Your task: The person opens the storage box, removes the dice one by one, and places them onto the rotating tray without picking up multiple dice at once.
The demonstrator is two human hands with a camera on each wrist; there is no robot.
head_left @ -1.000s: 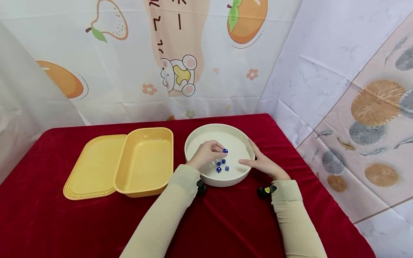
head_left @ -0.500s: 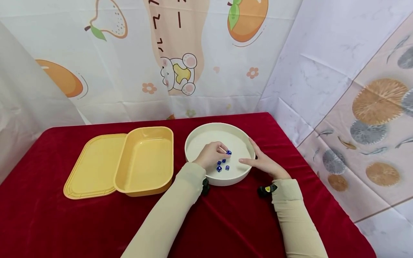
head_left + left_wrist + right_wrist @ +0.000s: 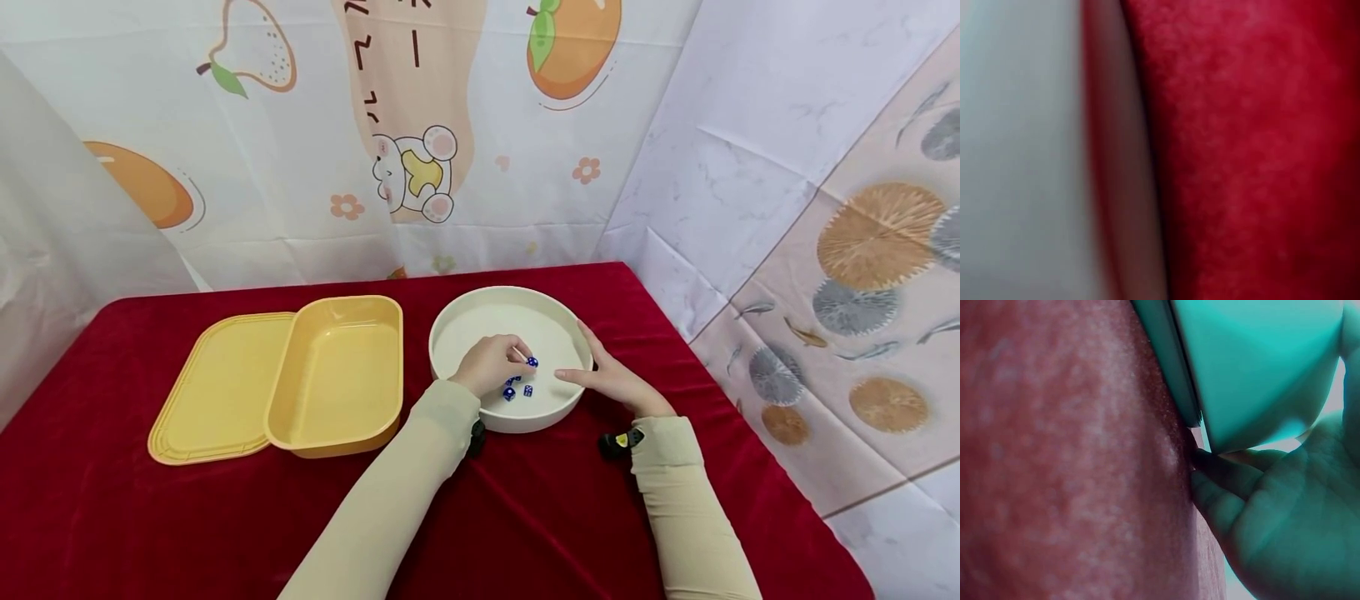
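A round white tray with a raised wall point(image 3: 457, 321) stands right of the table's middle, holding several small blue dice point(image 3: 528, 391). My left hand point(image 3: 487, 364) reaches over its near-left wall and pinches a thin pale stick point(image 3: 518, 352). A blue die point(image 3: 532, 362) is at the stick's tip; whether it is fixed there I cannot tell. My right hand point(image 3: 613, 382) holds the tray's right wall, thumb over the rim and the other fingers outside; the right wrist view shows fingers against the tray's outer side point(image 3: 1260, 375). The left wrist view is too blurred to show the fingers.
To the left, a deep yellow rectangular container point(image 3: 337, 383) leans over the edge of a flat yellow lid point(image 3: 221, 392). Red velvet cloth point(image 3: 187, 533) covers the table. Printed curtains point(image 3: 300, 183) hang behind and at the right.
My left hand has moved slightly right and then a little nearer, the stick and the blue die moving with it, now partly covering other dice. The right hand stays on the tray.
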